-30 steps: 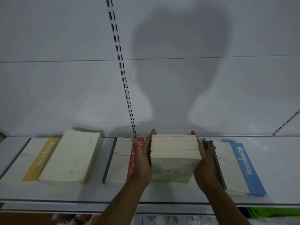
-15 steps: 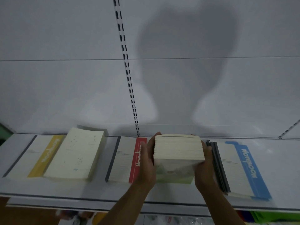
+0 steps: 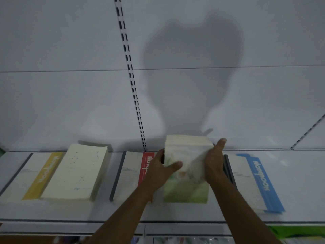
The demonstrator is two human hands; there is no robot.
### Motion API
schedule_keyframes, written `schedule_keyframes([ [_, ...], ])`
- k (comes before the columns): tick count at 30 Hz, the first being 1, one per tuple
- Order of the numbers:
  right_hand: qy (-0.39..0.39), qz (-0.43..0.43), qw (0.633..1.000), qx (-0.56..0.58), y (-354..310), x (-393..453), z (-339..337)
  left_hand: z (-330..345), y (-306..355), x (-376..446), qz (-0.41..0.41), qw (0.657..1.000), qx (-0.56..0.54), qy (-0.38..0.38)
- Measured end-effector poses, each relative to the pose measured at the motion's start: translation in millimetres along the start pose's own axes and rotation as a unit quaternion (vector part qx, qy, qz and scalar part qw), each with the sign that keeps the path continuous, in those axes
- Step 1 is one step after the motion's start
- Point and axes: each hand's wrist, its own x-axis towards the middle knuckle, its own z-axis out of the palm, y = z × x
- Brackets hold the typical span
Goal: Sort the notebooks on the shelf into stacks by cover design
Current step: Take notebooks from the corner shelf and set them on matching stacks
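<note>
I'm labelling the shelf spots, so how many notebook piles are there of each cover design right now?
Yellow-band pile: 1
Cream speckled pile: 1
Red-band pile: 1
Green-cover pile, gripped by the left hand and right hand: 1
Blue-band pile: 1
Total: 5

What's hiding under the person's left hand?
The left hand covers part of the red-striped notebook and grips the green stack. The rest of the red stripe's lettering is hidden.

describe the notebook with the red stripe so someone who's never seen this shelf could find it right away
On the white shelf, look just below the slotted rail on the back wall. The red-striped notebook lies flat there, partly hidden by the left hand. Its neighbours carry yellow or blue stripes; only this one is red.
</note>
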Motion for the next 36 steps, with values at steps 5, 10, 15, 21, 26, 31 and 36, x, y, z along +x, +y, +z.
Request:
schedule_keyframes([
  [5, -0.105, 0.124, 0.986, 0.024, -12.8, 19.3, -20.1, 9.2, 7.3, 14.5, -0.139, 0.99, 0.003, -0.021],
  [10, -0.174, 0.181, 0.968, -0.011, 31.9, 27.6, -48.7, 20.5, -6.5, 28.4, -0.309, 0.95, -0.038, -0.017],
  [15, -0.152, 0.151, 0.976, -0.043, 41.4, 27.6, -54.5, 29.3, -10.5, 40.7, -0.322, 0.946, -0.007, -0.029],
  [21, -0.083, 0.114, 0.987, -0.075, 33.5, 44.4, -59.2, 44.9, -11.8, 50.4, -0.292, 0.956, -0.014, -0.024],
  [26, -0.063, 0.12, 0.985, -0.107, 35.2, 57.7, -64.8, 59.2, -13.1, 47.2, -0.268, 0.963, -0.005, -0.035],
  [31, -0.07, 0.118, 0.971, -0.194, 35.5, 70.2, -70.1, 66.1, -10.6, 45.7, -0.278, 0.96, 0.004, -0.016],
  [36, -0.069, 0.062, 0.947, -0.308, 33.3, 77.3, -76.6, 78.6, -5.2, 43.9, -0.293, 0.956, -0.003, -0.006],
])
